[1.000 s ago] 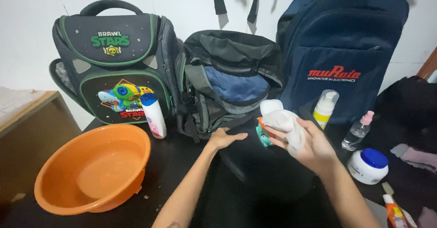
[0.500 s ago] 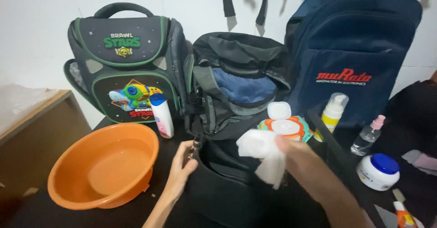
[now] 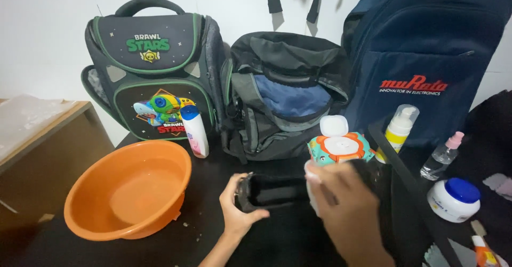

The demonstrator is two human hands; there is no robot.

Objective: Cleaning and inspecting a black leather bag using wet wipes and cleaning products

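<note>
Your left hand (image 3: 239, 208) has its grip closed on the edge of the black fabric bag (image 3: 277, 192) lying on the dark counter (image 3: 208, 235), holding its mouth open. Your right hand (image 3: 341, 203) pinches a white wipe (image 3: 311, 184) at that opening, just below the teal wipe pack (image 3: 341, 147); the orange plastic basin (image 3: 128, 189) sits to the left.

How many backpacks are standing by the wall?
3. A cartoon backpack on the left behind the orange basin, a grey backpack in the middle, a navy backpack on the right. The black bag in the hands is not counted; more may be hidden.
</note>
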